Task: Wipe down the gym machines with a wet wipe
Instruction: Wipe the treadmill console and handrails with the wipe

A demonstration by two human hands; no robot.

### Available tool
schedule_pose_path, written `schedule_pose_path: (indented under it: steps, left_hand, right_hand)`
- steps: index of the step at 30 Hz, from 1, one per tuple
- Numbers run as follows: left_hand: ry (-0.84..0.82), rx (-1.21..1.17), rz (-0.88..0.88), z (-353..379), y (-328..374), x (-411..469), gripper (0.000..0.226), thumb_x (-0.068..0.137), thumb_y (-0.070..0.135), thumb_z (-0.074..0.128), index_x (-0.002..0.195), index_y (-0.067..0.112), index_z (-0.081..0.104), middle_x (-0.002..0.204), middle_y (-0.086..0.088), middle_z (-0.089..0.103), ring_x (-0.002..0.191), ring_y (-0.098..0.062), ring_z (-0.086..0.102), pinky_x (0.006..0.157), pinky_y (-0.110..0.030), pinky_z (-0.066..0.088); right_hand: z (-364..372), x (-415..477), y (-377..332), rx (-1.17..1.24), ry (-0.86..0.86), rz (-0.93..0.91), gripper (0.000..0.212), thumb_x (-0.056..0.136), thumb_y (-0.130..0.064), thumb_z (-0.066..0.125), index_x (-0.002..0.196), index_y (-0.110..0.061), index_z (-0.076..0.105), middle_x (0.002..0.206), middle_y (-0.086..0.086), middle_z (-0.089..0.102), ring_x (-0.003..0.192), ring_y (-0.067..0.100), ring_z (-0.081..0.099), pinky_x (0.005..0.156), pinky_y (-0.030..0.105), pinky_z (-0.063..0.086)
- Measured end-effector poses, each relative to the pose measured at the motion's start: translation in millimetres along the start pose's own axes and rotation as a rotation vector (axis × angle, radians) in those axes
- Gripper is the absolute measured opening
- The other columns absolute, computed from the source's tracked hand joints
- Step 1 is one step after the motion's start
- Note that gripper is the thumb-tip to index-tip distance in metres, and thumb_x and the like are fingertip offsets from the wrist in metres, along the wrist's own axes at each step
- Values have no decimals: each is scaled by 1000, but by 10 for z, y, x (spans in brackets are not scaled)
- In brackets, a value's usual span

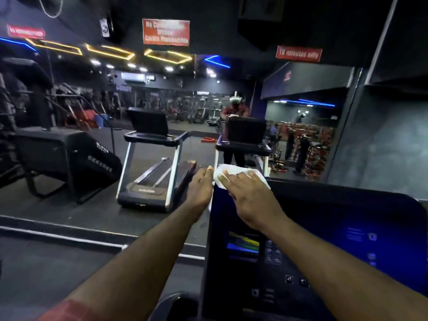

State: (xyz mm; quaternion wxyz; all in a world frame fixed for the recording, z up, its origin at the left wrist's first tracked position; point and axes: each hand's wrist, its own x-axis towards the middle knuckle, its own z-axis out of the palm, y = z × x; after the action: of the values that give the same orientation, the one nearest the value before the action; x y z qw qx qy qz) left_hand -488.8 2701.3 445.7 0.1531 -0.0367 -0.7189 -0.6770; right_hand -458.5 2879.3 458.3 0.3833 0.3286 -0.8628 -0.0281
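A black treadmill console (324, 239) with a small lit screen and buttons fills the lower right. On its top left corner lies a white wet wipe (234, 171). My right hand (252, 198) lies flat on the wipe, fingers straight, pressing it against the console's top edge. My left hand (201, 188) reaches out just left of the console's corner, fingers extended, its fingertips beside the wipe's left edge. Whether it touches the console is unclear.
A large wall mirror (162, 112) stands right ahead, showing a reflected treadmill (152, 163), the reflection of this console with a person behind it, and gym equipment further back. A dark stair machine (58, 154) is at the left. Red signs hang above.
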Motion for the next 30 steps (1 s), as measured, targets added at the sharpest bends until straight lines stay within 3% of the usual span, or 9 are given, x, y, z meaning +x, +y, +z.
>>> schedule_pose_path:
  steps: [2,4,7,9,14,20,24,27,30]
  left_hand:
    - [-51,-104,-65,53,-31,-4,58,99,69,40,110,23,74,110,-12,76,93,-22,70,91,-45,58]
    - [-87,-191,-94,95,35,-22,61,109,60,34,111,15,75,108,-14,78,89,-19,72,80,-36,56]
    - [-82,-302,-160,219,56,-24,65,110,59,33,109,12,77,107,-15,79,105,-30,75,97,-44,57]
    - [-31,-350,-188,318,42,-23,70,104,70,35,108,15,79,108,-13,80,107,-31,75,105,-50,55]
    - [82,-314,-144,427,-194,119,88,81,95,38,111,22,77,111,-8,79,110,-28,74,107,-55,51]
    - [157,-244,-101,434,-114,43,103,78,100,29,111,10,68,101,-15,75,99,-38,70,101,-61,52]
    - [168,-189,-98,449,-101,32,94,76,99,25,113,22,62,115,-19,70,110,-40,66,104,-62,49]
    - [130,-185,-135,471,-251,138,114,63,111,28,125,24,65,126,-21,69,117,-42,66,105,-62,52]
    - [108,-168,-148,467,-246,138,114,63,111,28,124,24,69,123,-19,72,112,-39,69,102,-60,55]
  right_hand:
    - [37,-42,80,47,22,35,50,105,-29,46,155,-20,46,153,0,55,126,24,54,115,49,38]
    - [12,-35,126,115,32,69,50,108,-38,39,155,-24,47,156,-6,52,133,18,51,117,44,36]
    - [-37,49,171,203,-5,129,42,109,-39,40,148,-32,54,151,-12,56,136,14,52,112,44,41]
    - [-97,118,184,202,-95,190,40,110,-42,40,148,-40,50,146,-13,57,134,15,53,109,45,41]
    - [-51,254,139,-62,-221,170,49,106,-60,22,150,-44,39,129,-5,62,115,22,58,92,45,44]
    - [-26,292,79,-84,-211,227,49,107,-59,21,133,-31,51,114,0,63,104,25,62,85,45,44]
    - [-132,49,299,-80,-151,320,49,109,-56,20,118,-24,56,104,-1,64,94,26,61,82,44,44]
    - [-173,-117,479,-58,-130,395,48,111,-53,15,112,-28,56,99,-6,62,91,22,58,85,44,44]
    - [-154,-82,450,-88,-97,437,50,110,-51,15,107,-27,59,95,-6,64,88,23,59,83,43,42]
